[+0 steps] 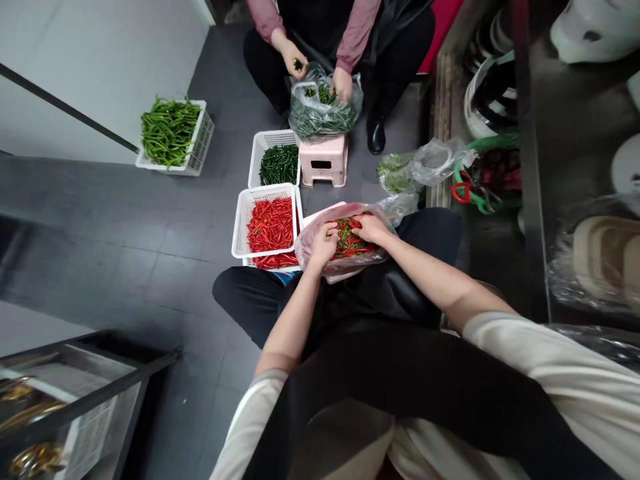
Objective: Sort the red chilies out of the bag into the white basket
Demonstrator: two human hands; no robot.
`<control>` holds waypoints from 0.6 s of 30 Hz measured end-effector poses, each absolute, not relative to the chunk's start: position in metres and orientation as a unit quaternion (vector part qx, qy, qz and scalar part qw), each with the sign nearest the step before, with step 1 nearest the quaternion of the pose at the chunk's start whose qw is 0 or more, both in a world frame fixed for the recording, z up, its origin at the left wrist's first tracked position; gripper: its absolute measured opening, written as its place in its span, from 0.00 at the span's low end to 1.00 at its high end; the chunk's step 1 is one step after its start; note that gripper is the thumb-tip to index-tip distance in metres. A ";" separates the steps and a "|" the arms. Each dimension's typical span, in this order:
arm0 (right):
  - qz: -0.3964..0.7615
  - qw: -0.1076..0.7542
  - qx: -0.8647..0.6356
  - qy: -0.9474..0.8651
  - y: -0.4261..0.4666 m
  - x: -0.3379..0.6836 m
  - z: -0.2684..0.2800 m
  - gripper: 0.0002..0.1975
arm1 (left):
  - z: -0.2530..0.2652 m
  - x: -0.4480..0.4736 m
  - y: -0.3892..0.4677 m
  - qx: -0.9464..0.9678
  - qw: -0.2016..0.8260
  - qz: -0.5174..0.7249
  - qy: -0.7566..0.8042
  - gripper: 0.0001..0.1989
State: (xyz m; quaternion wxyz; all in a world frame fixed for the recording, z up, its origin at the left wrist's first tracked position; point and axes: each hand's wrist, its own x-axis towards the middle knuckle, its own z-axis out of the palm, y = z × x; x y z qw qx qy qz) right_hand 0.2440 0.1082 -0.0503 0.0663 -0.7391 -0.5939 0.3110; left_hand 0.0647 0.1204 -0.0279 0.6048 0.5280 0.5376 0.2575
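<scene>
A clear plastic bag (315, 235) lies open in front of my lap, filled with red chili peppers and their green stems (346, 241). My left hand (325, 245) is at the bag's left side, its fingers pinched together; what is between them is too small to make out. From the right, my right hand (374, 230) reaches into the bag, with fingers curled on the red chili peppers. Left of the bag, a white plastic basket (240, 223) of red chili peppers (271, 225) rests on another basket that also holds red ones.
Opposite me, a person's hands (341, 85) work in a bag of green peppers (320, 117) on a pink stool (324, 160). White baskets hold dark green peppers (279, 165) and long green peppers (170, 131). A shelf post (533, 160) and bagged greens (397, 172) are at right.
</scene>
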 end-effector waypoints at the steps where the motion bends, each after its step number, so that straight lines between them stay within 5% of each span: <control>1: 0.325 0.104 -0.735 -0.585 0.101 0.242 -0.048 0.12 | -0.030 0.063 0.118 0.526 0.600 0.259 0.544 0.13; 6: 0.600 0.342 -0.598 -0.406 0.074 0.233 -0.042 0.12 | -0.043 0.059 0.108 0.481 0.622 0.256 0.562 0.14; 9: 0.736 0.392 -0.494 -0.246 0.069 0.229 -0.040 0.09 | -0.042 0.063 0.105 0.436 0.636 0.284 0.570 0.16; 18: 0.729 0.425 -0.498 -0.199 0.071 0.218 -0.021 0.08 | -0.019 0.072 0.114 0.317 0.696 0.317 0.560 0.09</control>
